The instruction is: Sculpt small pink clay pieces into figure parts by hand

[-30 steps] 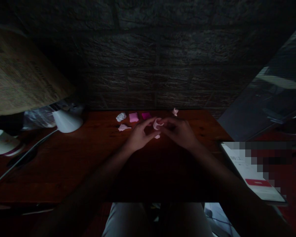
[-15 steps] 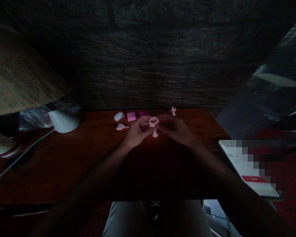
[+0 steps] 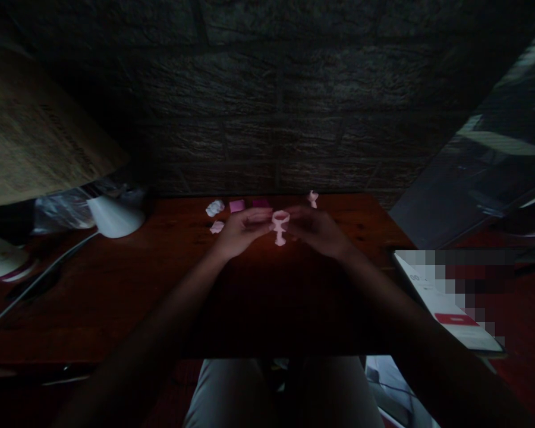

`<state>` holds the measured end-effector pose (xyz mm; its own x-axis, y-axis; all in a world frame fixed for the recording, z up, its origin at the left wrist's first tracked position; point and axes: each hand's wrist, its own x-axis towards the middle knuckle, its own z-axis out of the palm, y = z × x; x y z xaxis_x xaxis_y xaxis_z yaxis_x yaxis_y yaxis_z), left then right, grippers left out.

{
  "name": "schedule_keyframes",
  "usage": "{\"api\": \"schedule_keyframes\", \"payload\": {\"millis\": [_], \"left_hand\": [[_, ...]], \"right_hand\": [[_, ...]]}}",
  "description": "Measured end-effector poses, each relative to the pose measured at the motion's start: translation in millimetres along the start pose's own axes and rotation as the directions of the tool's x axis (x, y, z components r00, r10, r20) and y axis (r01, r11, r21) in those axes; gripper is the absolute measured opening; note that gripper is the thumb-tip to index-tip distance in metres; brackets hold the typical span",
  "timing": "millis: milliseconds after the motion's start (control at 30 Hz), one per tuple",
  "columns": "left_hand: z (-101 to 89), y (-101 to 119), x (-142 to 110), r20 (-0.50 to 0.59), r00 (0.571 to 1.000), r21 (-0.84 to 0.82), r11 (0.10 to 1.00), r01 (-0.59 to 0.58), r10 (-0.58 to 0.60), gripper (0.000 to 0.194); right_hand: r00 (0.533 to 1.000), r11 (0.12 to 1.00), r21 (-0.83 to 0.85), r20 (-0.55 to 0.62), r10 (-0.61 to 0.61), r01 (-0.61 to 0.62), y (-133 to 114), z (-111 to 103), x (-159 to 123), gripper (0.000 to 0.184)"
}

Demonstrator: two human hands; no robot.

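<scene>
Between my hands stands a small pale pink goblet (image 3: 280, 228), seemingly of clay, upright with a round cup on a narrow stem and a spread foot. My left hand (image 3: 243, 232) has its thumb and fingers closed on the cup's left side. From the right, my right hand (image 3: 321, 233) grips the same cup, its fingertips dim and partly hidden. Beyond my left hand lie a pink block (image 3: 237, 205) and a dark magenta block (image 3: 261, 203), both partly covered. A white lump (image 3: 214, 207) and a pale pink piece (image 3: 217, 227) are farther left.
Another small pale pink shaped piece (image 3: 312, 198) stands near the brick wall (image 3: 249, 137). At the left are a white cone-shaped object (image 3: 116, 217) with a cable, a paper cup (image 3: 2, 257) and a brown paper bag (image 3: 40, 131). A tablet (image 3: 446, 303) lies at the right edge.
The goblet now shows its cup, stem and foot upright, where my fingers covered more of it before. My left hand has shifted slightly left, hiding more of the pink block. The view has shifted slightly.
</scene>
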<state>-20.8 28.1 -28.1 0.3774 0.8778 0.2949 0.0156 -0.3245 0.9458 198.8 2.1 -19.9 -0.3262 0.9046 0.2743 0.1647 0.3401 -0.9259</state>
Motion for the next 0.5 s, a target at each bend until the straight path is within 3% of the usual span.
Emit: {"api": "schedule_keyframes", "payload": {"millis": [233,500], "left_hand": [[0.5,-2.9,1.4,0.002,0.999,0.028,0.998,-0.05,0.05,0.031],[0.3,-1.5,1.0,-0.023,0.999,0.039,0.999,-0.037,0.038,0.033]], "right_hand": [[1.0,1.0,-0.003,0.017,-0.018,0.018,0.5,0.4,-0.1,0.036],[1.0,1.0,0.01,0.015,-0.023,0.023,0.5,2.3,-0.5,0.037]]}}
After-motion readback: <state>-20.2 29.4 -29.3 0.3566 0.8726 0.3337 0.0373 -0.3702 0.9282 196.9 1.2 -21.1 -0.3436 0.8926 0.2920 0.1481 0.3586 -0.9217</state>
